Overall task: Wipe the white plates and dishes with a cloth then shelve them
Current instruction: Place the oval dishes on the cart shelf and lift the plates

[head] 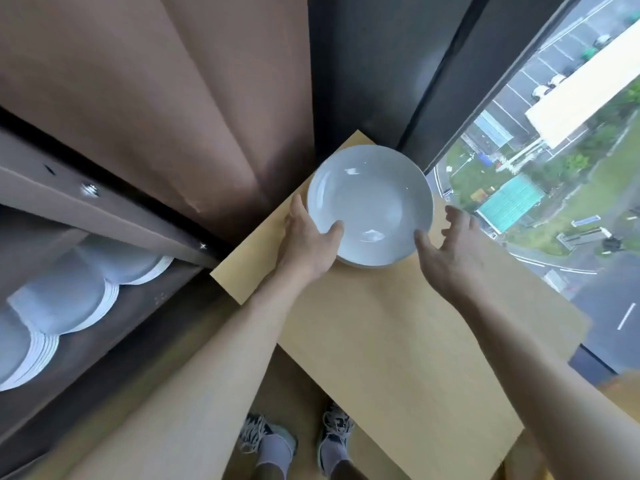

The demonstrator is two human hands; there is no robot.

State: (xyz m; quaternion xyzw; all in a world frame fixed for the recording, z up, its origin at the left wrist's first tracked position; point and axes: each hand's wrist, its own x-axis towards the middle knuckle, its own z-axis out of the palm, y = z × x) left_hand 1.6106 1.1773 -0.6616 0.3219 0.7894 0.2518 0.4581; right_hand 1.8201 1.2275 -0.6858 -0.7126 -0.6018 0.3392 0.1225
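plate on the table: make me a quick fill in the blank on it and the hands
1. The left hand grips the white plate with its ____ over the rim.
2. The right hand is ____ and holds nothing.
3. Stacked plates fill the shelf on the person's ____.
Missing: thumb; open; left.

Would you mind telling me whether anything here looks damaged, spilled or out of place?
Nothing stands out. The white plate gripped by the left hand looks whole, the table shows no spill, and the shelved plate stacks sit tidy. No cloth is in view.
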